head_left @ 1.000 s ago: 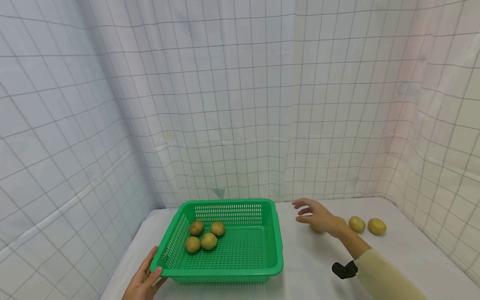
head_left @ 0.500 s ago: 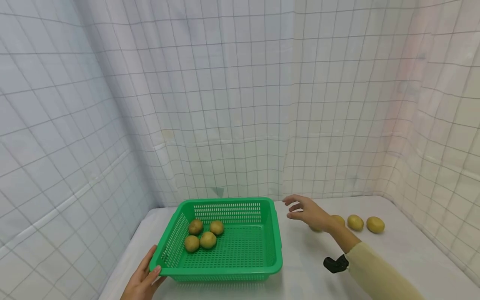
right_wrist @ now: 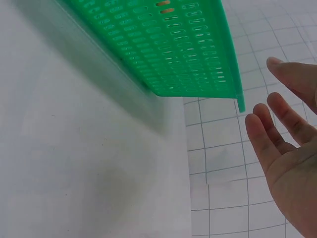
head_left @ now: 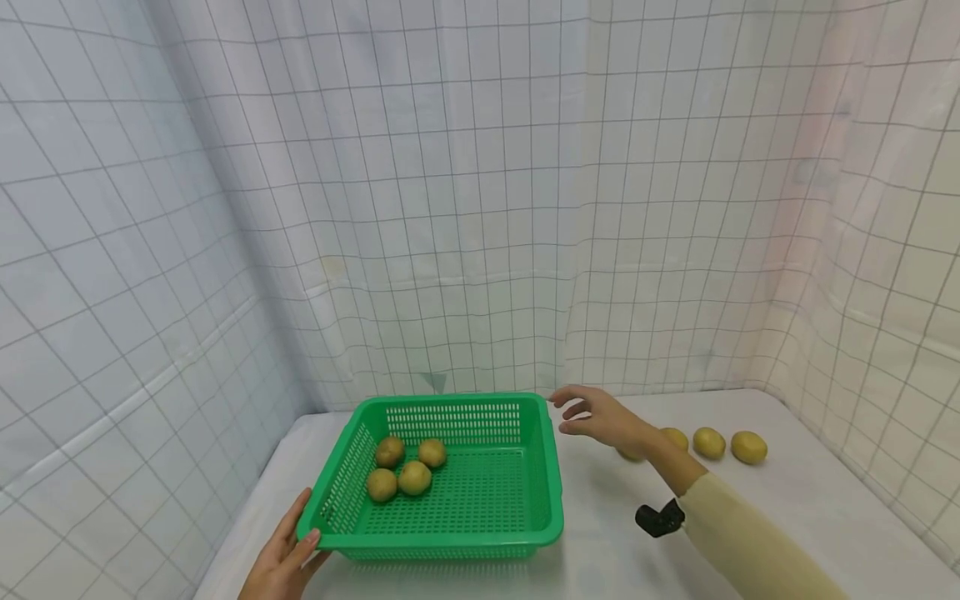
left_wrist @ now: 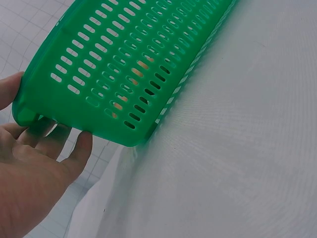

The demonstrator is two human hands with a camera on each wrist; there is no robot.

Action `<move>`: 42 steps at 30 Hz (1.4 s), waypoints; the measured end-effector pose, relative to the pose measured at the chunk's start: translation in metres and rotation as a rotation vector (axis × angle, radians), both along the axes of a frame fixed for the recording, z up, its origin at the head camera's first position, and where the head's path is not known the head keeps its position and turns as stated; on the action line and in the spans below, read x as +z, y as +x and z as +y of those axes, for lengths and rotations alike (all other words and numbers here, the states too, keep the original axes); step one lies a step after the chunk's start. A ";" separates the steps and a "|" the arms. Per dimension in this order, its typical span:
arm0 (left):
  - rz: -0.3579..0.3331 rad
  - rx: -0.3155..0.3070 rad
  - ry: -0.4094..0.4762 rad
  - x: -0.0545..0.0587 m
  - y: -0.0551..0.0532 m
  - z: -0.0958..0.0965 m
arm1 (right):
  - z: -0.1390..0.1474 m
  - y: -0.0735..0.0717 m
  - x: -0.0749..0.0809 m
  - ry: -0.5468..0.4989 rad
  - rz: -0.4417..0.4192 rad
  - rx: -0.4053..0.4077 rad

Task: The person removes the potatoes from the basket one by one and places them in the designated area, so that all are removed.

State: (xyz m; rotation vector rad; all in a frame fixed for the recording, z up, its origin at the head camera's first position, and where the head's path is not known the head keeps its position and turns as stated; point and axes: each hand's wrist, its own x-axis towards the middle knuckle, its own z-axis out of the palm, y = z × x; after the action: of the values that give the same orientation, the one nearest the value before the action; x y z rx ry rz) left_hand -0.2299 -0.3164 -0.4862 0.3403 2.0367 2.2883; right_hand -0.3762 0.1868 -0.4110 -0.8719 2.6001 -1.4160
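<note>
A green plastic basket with slotted walls stands on the white table, several round brown potatoes in its left part. My left hand holds its near left corner, thumb over the rim and fingers beneath it, as the left wrist view shows. At the far right corner, my right hand hovers beside the rim with fingers spread and loosely bent. In the right wrist view its fingertips are just apart from the basket's corner, with nothing between thumb and fingers.
Several yellow oval, potato-like things lie in a row at the back right of the table, partly behind my right wrist. A black wrist device sits under my right forearm. White gridded sheets enclose the back and sides.
My right hand has moved left, from near the yellow oval things to the basket's far right corner. My left hand keeps its hold on the near left corner.
</note>
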 end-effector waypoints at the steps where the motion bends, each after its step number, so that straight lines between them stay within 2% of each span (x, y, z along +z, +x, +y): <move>1: 0.001 0.002 -0.004 0.000 0.000 0.000 | -0.001 0.000 0.001 0.007 -0.004 0.000; 13: 0.008 0.006 -0.019 0.001 0.001 0.001 | -0.017 -0.005 0.017 0.070 0.041 0.105; 23: 0.012 -0.023 0.022 -0.007 -0.003 -0.004 | -0.030 -0.002 0.030 0.093 -0.026 0.150; 29: 0.016 -0.004 0.012 -0.011 -0.004 -0.005 | -0.039 -0.005 0.031 0.117 -0.036 0.175; 36: 0.025 -0.021 0.019 -0.008 -0.002 -0.002 | -0.050 -0.008 0.028 0.140 -0.039 0.204; 42: 0.034 -0.017 0.013 -0.006 -0.001 -0.002 | -0.061 -0.011 0.032 0.159 -0.040 0.223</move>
State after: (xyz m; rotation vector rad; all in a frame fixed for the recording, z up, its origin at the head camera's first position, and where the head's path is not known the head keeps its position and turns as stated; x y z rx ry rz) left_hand -0.2310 -0.3181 -0.4919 0.3984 2.0273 2.3022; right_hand -0.3871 0.1259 -0.3786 -1.0591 2.4538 -1.1421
